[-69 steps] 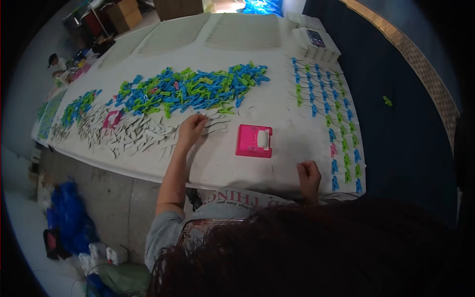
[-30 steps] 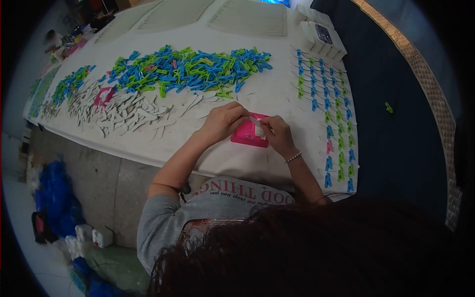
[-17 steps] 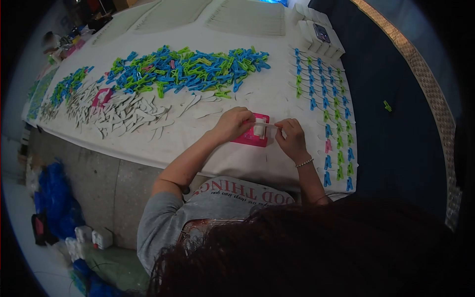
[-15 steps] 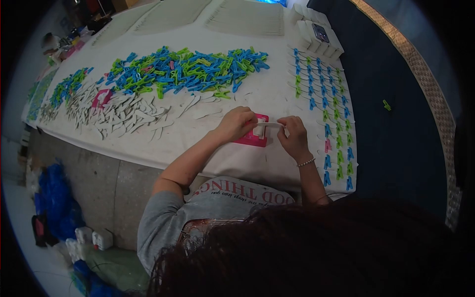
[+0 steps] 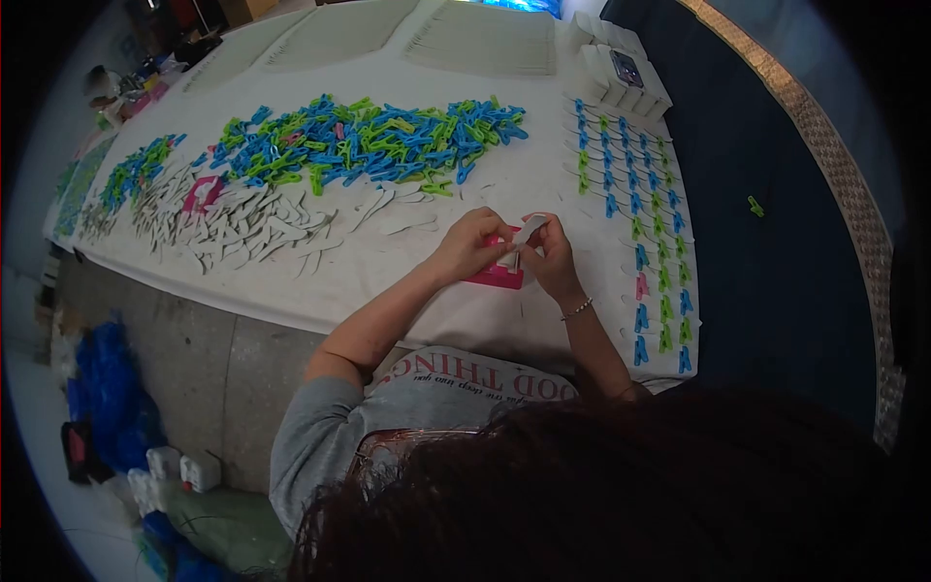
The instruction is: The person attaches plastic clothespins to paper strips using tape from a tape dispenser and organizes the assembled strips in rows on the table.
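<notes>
Both my hands meet over a pink tray-like piece (image 5: 502, 277) with white material on it, near the table's front edge. A white strip (image 5: 529, 229) is bent into a curve between them. My right hand (image 5: 555, 260), with a beaded bracelet at the wrist, pinches this strip. My left hand (image 5: 469, 244) is closed at the strip's other end, its fingertips pressed together just above the pink piece. Loose white strips (image 5: 262, 228) lie heaped to the left, with a second pink piece (image 5: 202, 195) among them.
Green and blue clothespins (image 5: 359, 141) are piled across the middle of the table. Rows of clipped clothespins (image 5: 640, 257) run down the right edge. A phone (image 5: 626, 68) rests on white stacks. One green clothespin (image 5: 755, 206) lies on the dark surface at right.
My right hand has moved left and slightly up, toward my left hand. The white strip, stretched out straight before, is now bent between them.
</notes>
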The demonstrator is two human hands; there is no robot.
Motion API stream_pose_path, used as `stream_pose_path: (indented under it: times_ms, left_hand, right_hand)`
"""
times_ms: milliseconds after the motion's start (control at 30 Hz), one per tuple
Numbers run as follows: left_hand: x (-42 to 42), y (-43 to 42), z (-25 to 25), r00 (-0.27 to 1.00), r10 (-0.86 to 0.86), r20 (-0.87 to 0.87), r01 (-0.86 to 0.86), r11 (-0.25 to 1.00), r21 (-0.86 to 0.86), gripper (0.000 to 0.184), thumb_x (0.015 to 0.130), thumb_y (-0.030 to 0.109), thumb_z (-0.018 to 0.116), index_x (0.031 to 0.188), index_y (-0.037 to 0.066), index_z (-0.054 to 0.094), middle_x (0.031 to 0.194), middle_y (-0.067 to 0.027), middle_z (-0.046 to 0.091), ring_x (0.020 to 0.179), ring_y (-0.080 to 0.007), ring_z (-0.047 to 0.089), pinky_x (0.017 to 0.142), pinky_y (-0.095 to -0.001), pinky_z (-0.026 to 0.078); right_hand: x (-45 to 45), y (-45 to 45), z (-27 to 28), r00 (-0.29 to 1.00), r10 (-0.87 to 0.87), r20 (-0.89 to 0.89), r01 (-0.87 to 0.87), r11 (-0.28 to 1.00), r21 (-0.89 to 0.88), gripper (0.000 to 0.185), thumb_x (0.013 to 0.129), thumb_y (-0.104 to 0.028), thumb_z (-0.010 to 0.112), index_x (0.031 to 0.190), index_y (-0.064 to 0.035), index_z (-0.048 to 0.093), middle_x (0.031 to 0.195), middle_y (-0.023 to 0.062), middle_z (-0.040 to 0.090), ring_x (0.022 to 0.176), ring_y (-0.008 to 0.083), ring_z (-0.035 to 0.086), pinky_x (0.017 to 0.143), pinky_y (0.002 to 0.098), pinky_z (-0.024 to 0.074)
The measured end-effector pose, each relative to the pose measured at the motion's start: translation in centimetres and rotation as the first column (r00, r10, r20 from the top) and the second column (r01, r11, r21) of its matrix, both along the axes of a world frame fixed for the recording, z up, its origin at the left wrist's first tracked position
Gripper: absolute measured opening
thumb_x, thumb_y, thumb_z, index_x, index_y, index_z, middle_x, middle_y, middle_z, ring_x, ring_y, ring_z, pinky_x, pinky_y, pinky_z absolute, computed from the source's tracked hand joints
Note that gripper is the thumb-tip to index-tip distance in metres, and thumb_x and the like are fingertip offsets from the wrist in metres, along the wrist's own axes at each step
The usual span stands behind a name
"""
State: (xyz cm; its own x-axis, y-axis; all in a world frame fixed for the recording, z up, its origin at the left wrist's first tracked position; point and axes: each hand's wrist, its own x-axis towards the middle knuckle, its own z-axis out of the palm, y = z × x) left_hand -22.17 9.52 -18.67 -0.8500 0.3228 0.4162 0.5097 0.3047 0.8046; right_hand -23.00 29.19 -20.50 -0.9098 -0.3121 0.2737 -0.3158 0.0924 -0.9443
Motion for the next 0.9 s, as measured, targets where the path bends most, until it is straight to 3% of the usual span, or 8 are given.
stream_pose_path:
  times_ms: [33, 100, 233, 300, 400, 533, 767, 900]
  left_hand:
    - [0.1, -0.3, 0.4, 0.995, 0.001, -0.099, -0.004, 0.999, -0.032, 0.020, 0.077, 0.009, 0.073, 0.094, 0.008, 0.062, 0.094, -0.0071, 0.057, 0.090, -0.0246, 0.056, 0.078, -0.0326, 0.046]
    - [0.4, -0.8, 1.7, 0.991, 0.026, -0.133, -0.029, 0.999, -0.021, 0.024, 0.076, 0.008, 0.072, 0.097, 0.007, 0.061, 0.098, -0.0075, 0.057, 0.092, -0.0252, 0.055, 0.080, -0.0332, 0.045]
    - [0.9, -1.6, 4.3, 0.955, 0.020, -0.297, -0.038, 0.998, -0.057, 0.031, 0.073, 0.006, 0.071, 0.102, 0.006, 0.060, 0.101, -0.0081, 0.059, 0.095, -0.0268, 0.054, 0.083, -0.0360, 0.045]
    - [0.9, -1.9, 4.0, 0.964, 0.024, -0.266, -0.045, 0.996, -0.075, 0.031, 0.073, 0.006, 0.070, 0.102, 0.007, 0.060, 0.099, -0.0082, 0.060, 0.095, -0.0269, 0.054, 0.084, -0.0366, 0.045]
    - [0.8, -2.6, 2.9, 0.977, 0.041, -0.211, -0.069, 0.990, -0.126, 0.030, 0.073, 0.006, 0.069, 0.102, 0.007, 0.060, 0.095, -0.0083, 0.061, 0.094, -0.0272, 0.054, 0.083, -0.0370, 0.044]
    - [0.3, -2.4, 0.5, 0.994, 0.058, -0.091, -0.072, 0.986, -0.150, 0.028, 0.073, 0.006, 0.068, 0.100, 0.008, 0.059, 0.093, -0.0082, 0.060, 0.091, -0.0282, 0.054, 0.081, -0.0373, 0.044]
    - [-0.6, 0.1, -0.5, 0.992, 0.062, -0.111, -0.079, 0.985, -0.151, 0.026, 0.070, 0.009, 0.069, 0.094, 0.010, 0.058, 0.083, -0.0057, 0.064, 0.081, -0.0300, 0.056, 0.074, -0.0399, 0.046]
    - [-1.3, 1.8, -0.4, 0.997, -0.032, -0.073, 0.023, 0.992, -0.123, 0.025, 0.071, 0.008, 0.069, 0.093, 0.010, 0.057, 0.079, -0.0039, 0.064, 0.078, -0.0294, 0.057, 0.072, -0.0397, 0.046]
  right_hand:
    - [0.2, -0.2, 0.2, 1.000, 0.002, 0.001, -0.002, 1.000, 0.001, 0.039, 0.081, 0.005, 0.059, 0.118, -0.0037, 0.048, 0.092, 0.0003, 0.054, 0.084, 0.0081, 0.053, 0.077, 0.0229, 0.0458]
    - [0.7, -0.6, 1.2, 0.995, -0.033, -0.099, 0.052, 0.979, 0.198, 0.035, 0.081, 0.004, 0.061, 0.114, -0.0036, 0.051, 0.091, 0.0020, 0.055, 0.083, 0.0094, 0.055, 0.076, 0.0240, 0.0466]
    - [0.9, -1.5, 1.9, 0.974, -0.037, -0.222, 0.098, 0.957, 0.272, 0.033, 0.078, 0.001, 0.064, 0.109, -0.0043, 0.054, 0.084, 0.0066, 0.056, 0.073, 0.0169, 0.056, 0.069, 0.0298, 0.0490]
    - [0.8, -1.6, 2.0, 0.923, -0.014, -0.386, 0.161, 0.923, 0.351, 0.031, 0.075, 0.001, 0.065, 0.104, -0.0042, 0.056, 0.082, 0.0095, 0.058, 0.074, 0.0235, 0.059, 0.069, 0.0348, 0.0491]
    - [0.9, -0.9, 2.2, 0.921, 0.017, -0.388, 0.176, 0.872, 0.456, 0.029, 0.073, 0.000, 0.064, 0.101, -0.0043, 0.056, 0.080, 0.0100, 0.058, 0.075, 0.0266, 0.059, 0.068, 0.0387, 0.0482]
    - [1.0, 0.5, 2.0, 0.913, 0.048, -0.405, 0.176, 0.849, 0.497, 0.028, 0.073, -0.002, 0.064, 0.100, -0.0050, 0.056, 0.078, 0.0087, 0.058, 0.075, 0.0266, 0.058, 0.068, 0.0390, 0.0474]
    - [1.7, 2.9, 2.7, 0.872, 0.004, -0.489, 0.308, 0.773, 0.555, 0.030, 0.071, -0.002, 0.062, 0.100, -0.0073, 0.057, 0.080, 0.0074, 0.057, 0.078, 0.0259, 0.057, 0.075, 0.0392, 0.0446]
    - [2.1, 3.5, 5.5, 0.811, 0.024, -0.585, 0.383, 0.735, 0.560, 0.034, 0.069, -0.001, 0.062, 0.102, -0.0078, 0.055, 0.084, 0.0068, 0.057, 0.082, 0.0247, 0.056, 0.076, 0.0383, 0.0434]
